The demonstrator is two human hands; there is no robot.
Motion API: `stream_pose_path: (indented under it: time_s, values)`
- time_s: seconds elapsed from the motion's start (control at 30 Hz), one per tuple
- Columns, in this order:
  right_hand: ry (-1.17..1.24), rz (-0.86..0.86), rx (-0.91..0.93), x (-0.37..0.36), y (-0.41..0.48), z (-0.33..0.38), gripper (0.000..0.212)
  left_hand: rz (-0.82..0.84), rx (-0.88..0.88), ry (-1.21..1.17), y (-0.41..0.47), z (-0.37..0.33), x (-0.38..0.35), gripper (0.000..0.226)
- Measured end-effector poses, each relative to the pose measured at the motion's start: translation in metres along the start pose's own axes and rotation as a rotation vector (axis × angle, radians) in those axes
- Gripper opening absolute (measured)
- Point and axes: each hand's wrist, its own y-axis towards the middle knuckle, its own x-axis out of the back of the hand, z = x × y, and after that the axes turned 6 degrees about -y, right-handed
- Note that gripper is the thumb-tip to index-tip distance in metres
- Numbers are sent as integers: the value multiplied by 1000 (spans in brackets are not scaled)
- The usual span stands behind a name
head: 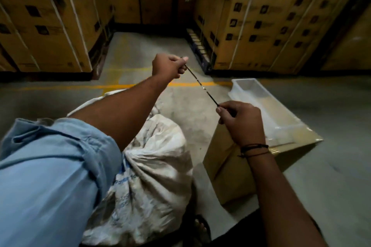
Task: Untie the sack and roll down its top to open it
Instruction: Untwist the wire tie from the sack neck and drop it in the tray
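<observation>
A white woven sack [152, 176] with faded blue print stands on the floor below my arms, its top gathered into a bunched neck under my left forearm. A thin dark string [202, 86] is stretched taut in the air above the sack. My left hand [168, 66] pinches its far end, raised and stretched forward. My right hand [241, 122] pinches the near end, lower and to the right. Whether the string still touches the sack cannot be told.
A flattened cardboard sheet [230, 172] lies on the concrete floor right of the sack, with a white plastic tray [261, 104] on it. Stacked strapped cartons [271, 16] wall both sides of an aisle ahead. A yellow floor line [80, 87] crosses it. My sandalled foot [200, 226] shows below.
</observation>
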Motion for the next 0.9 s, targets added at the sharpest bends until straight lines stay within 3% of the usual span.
stream_pose_path:
  time_s: [0.2,0.5,0.7,0.9]
  values:
    - [-70,-135,-157,37,4,-60,12,81,12,14,5,-27,-90,25]
    - [-167,-257,-403,44,1,-122,10,148,242,73,12,-15,-199,28]
    - [-317,-338,-520,37,12,-140,11,111,159,71,8,23,-231,29]
    - [-493,-275,-565,30,19,-145,19,155,131,193,5,49,-248,27]
